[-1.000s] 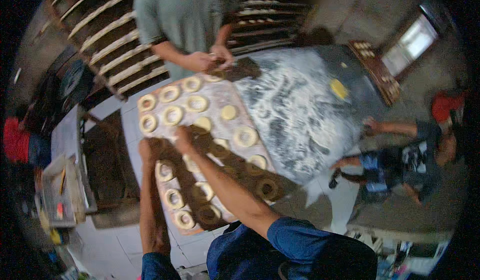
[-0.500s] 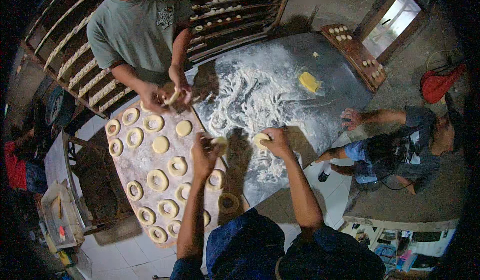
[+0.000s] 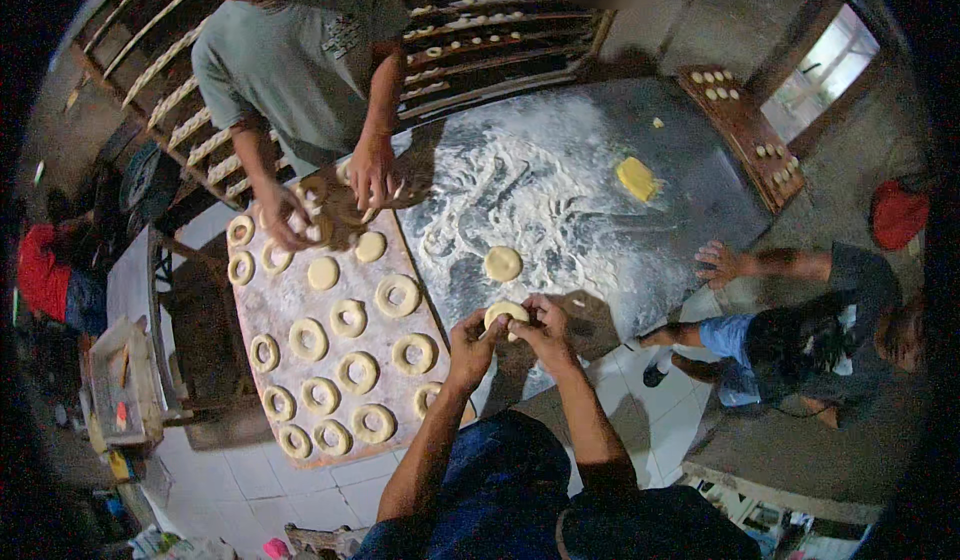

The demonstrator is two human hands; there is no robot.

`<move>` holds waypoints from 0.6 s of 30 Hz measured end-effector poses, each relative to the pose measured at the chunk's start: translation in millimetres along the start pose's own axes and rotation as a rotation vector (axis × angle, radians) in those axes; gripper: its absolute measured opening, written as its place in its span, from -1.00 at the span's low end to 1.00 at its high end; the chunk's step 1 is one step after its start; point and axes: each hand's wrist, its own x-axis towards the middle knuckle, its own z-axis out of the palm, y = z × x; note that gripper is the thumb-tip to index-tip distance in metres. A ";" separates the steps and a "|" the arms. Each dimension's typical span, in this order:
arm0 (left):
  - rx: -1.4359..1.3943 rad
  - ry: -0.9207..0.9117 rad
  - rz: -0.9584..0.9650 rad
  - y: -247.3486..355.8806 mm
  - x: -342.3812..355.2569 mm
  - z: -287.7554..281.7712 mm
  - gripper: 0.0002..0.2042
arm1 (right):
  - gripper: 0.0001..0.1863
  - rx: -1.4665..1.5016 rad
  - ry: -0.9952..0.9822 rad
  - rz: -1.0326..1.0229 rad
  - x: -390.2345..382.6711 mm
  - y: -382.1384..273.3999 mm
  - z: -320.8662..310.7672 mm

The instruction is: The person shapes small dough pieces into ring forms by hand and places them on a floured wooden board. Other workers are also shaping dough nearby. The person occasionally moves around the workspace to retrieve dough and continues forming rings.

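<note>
My left hand [image 3: 470,350] and my right hand [image 3: 548,335] come together over the near edge of the floured table. Between them they pinch a pale round of dough [image 3: 507,310], thumbs at its near side. Whether it has a hole is hidden by my fingers. Just beyond, a flat dough disc [image 3: 503,263] lies on the flour. Left of my hands, a wooden board [image 3: 285,310] carries several dough rings [image 3: 308,340] and two dough discs without holes, one of them a plain dough disc [image 3: 323,273].
Across the board, a co-worker's hands [image 3: 325,200] are low over its far end. Another person's hand [image 3: 722,263] rests by the table's right edge. A yellow lump [image 3: 637,179] sits on the table [image 3: 690,200]. Beyond stand a tray of dough balls [image 3: 745,130] and loaded racks [image 3: 480,20].
My left hand has moved right from the board to meet my right hand, and both now grip one dough round. The co-worker has lowered both hands toward the board. The view has shifted slightly.
</note>
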 end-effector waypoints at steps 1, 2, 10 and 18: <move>0.026 0.002 0.006 0.2 -4.9 -5.9 -0.72 | -0.66 -0.047 -0.008 -0.026 -5.3 1.5 6.7; 0.052 0.005 0.012 0.3 -9.9 -14.0 -0.72 | -0.64 -0.076 -0.021 -0.102 -9.9 3.0 14.1; -0.084 -0.023 0.022 28.4 -51.3 -68.5 -0.61 | -0.40 0.101 -0.323 -0.107 -35.7 -40.0 73.9; -0.289 -0.018 0.175 39.1 -104.1 -106.7 -0.50 | -0.62 0.420 -0.530 0.220 -41.1 -20.3 121.7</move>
